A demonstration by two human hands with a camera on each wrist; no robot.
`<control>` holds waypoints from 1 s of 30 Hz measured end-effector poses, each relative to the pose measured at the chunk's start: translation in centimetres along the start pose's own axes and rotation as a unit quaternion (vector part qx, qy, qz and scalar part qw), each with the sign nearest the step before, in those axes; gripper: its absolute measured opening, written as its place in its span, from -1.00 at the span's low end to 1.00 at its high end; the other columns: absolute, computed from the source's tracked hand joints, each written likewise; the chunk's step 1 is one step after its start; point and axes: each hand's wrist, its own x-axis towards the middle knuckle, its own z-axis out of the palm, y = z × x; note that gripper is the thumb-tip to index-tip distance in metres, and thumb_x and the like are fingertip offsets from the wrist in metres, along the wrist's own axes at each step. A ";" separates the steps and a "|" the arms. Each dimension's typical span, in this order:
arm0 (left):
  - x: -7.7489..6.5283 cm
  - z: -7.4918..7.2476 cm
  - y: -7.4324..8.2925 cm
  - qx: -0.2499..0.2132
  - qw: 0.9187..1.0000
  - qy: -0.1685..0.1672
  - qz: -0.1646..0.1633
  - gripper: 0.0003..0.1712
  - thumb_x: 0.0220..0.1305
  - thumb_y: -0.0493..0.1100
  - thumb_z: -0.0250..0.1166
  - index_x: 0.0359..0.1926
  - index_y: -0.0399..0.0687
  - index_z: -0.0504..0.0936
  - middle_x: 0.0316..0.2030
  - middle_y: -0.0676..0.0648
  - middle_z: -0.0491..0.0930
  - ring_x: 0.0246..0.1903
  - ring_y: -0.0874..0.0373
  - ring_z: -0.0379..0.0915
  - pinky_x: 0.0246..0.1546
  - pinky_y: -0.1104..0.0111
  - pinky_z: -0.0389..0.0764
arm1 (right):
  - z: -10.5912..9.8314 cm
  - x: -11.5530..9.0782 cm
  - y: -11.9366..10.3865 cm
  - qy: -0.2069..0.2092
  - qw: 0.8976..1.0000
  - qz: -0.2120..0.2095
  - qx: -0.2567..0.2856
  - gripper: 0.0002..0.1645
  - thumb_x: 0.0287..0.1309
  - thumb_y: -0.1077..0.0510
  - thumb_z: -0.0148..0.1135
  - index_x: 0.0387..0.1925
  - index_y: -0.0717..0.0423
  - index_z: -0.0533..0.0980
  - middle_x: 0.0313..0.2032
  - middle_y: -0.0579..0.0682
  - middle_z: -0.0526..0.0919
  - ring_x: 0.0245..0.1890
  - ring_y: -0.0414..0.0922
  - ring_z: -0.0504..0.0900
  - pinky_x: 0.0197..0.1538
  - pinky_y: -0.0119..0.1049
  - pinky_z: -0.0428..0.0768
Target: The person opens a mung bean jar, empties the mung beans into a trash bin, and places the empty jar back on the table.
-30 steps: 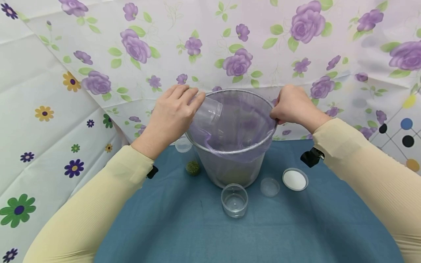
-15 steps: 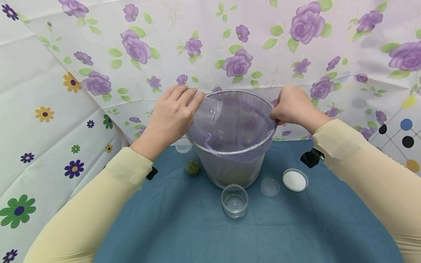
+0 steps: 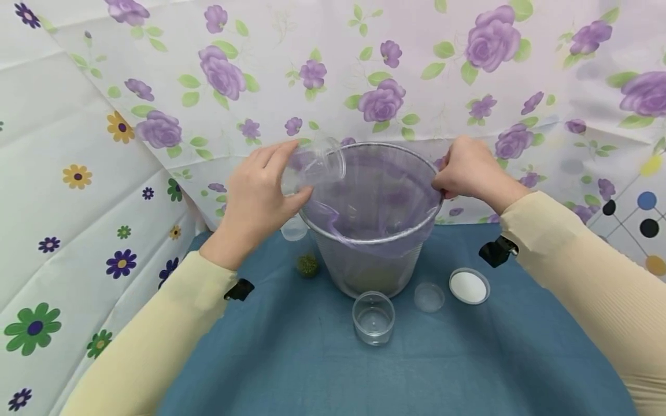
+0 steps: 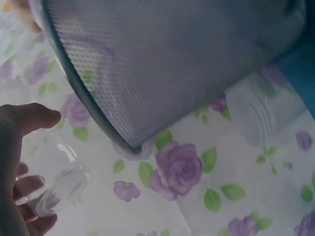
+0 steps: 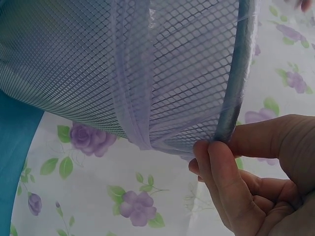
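Observation:
My left hand (image 3: 257, 199) grips a clear plastic jar (image 3: 318, 164) at the left rim of a silver mesh wastebasket (image 3: 343, 277). The jar lies tilted on its side, its mouth toward the basket; nothing shows inside it. In the left wrist view, the thumb and fingertips (image 4: 42, 223) reach around the jar. A thin purple bag (image 3: 372, 202) lines the basket and folds over its rim. My right hand (image 3: 468, 173) pinches the rim at the right side; in the right wrist view, its thumb and fingers (image 5: 224, 167) grip the edge with the bag there.
On the blue cloth (image 3: 291, 358), an open clear jar (image 3: 373, 323) stands before the basket. A flat clear lid (image 3: 429, 297) and a dish of white contents (image 3: 468, 287) are at right. Left are a small container of green bits (image 3: 307, 266) and another clear container (image 3: 294, 229). Flowered curtain behind.
My left hand has rolled, raising the jar slightly and turning it from mouth-down toward level. The right hand keeps its hold on the rim.

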 end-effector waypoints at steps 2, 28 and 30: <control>-0.7 -0.3 0.3 -0.027 0.999 0.024 -0.037 -0.19 -0.09 0.09 0.45 0.22 -0.02 0.43 0.08 -0.09 0.55 0.08 0.00 0.47 0.02 0.12 0.54 | 0.0 0.0 0.2 -0.001 1.000 -0.001 0.003 -0.75 -0.14 0.21 0.19 -0.82 0.19 0.53 -0.77 0.05 0.60 -0.74 -0.07 0.58 -0.67 -0.29 0.44; -13.0 2.3 3.0 -0.247 0.932 0.090 -0.250 -0.22 -0.19 -0.01 0.55 0.15 0.04 0.49 -0.01 0.09 0.59 -0.08 0.20 0.51 -0.15 0.41 0.46 | 0.5 -0.5 0.9 0.020 1.000 -0.009 0.015 -0.70 -0.05 0.13 0.21 -0.76 0.18 0.61 -0.77 0.00 0.62 -0.73 -0.10 0.58 -0.68 -0.32 0.36; -13.7 2.7 3.0 -0.258 0.926 0.084 -0.264 -0.22 -0.17 -0.02 0.54 0.16 0.05 0.48 0.00 0.14 0.58 -0.08 0.21 0.51 -0.13 0.42 0.46 | 0.5 -0.6 1.1 0.024 1.000 -0.007 0.018 -0.69 -0.03 0.10 0.22 -0.73 0.18 0.63 -0.75 -0.01 0.64 -0.72 -0.11 0.59 -0.67 -0.30 0.38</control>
